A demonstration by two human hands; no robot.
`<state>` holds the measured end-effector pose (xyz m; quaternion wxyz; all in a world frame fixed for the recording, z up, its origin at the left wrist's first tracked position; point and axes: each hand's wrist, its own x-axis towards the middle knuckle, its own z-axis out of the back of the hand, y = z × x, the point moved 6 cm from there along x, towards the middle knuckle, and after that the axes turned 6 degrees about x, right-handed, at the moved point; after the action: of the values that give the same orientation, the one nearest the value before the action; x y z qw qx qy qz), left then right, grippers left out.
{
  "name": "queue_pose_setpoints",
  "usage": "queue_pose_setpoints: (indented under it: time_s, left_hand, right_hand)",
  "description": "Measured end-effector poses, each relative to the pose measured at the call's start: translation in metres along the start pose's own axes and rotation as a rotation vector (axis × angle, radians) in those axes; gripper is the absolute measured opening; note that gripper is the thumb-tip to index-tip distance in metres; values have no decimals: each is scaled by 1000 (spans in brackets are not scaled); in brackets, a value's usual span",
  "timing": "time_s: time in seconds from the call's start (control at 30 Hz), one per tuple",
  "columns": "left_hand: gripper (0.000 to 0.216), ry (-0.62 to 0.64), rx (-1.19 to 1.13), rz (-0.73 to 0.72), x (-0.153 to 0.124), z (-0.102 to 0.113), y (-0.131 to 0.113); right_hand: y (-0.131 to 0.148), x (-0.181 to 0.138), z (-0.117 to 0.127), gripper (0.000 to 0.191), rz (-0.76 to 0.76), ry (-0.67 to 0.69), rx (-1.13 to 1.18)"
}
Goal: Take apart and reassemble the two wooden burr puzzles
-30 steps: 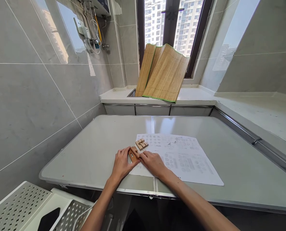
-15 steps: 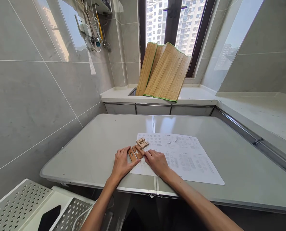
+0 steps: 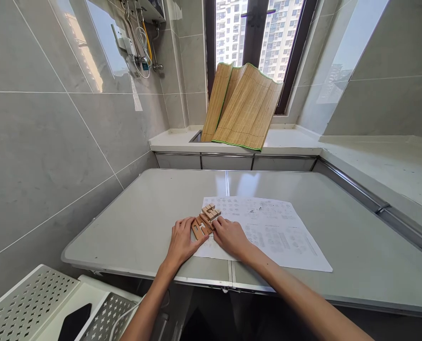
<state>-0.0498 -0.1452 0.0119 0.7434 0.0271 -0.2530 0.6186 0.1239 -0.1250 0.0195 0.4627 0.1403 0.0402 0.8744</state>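
Observation:
Several small notched wooden puzzle pieces lie together at the left end of a printed paper sheet. My left hand curls round the left and near side of the flat brown wooden pieces, thumb along their front edge. From the right, my right hand pinches the end of a brown wooden strip that leans against those pieces. Just beyond sits a paler notched wooden block, which neither hand touches. My right fingertips are partly hidden behind the hand.
The sheet lies on a pale folding table with a centre seam. A folded bamboo mat leans at the window. A black phone rests on a white perforated rack at lower left. Pipes and cables hang on the wall.
My right fingers have shifted slightly up along the brown strip, and its angle against the flat pieces has changed a little. My left hand stays round the pieces. The view has moved slightly.

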Motion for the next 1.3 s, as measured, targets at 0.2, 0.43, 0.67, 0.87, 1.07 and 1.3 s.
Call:
queue_pose_setpoints:
  time_s: [0.2,0.43,0.67,0.87,1.07,1.3]
  left_hand:
    - [73,37,-17,4,0,0,-2]
    - [75,11,-59,30,-1,1,0]
    - [72,-8,-70,25,-2,3,0]
    - [74,17,-83,91,-1,5,2]
    - [71,8,-213,279,-18,15,12]
    - [57,-67,-354,416,-32,24,15]
  right_hand:
    - [2,2,0,21,-11,79,-5]
    - [4,3,2,21,-33,110,-7]
    - [9,5,5,22,-48,140,4]
    - [8,-6,16,23,-82,123,42]
    - [-36,-87,28,27,-235,-207,535]
    - [-118,-188,15,40,-667,-471,802]
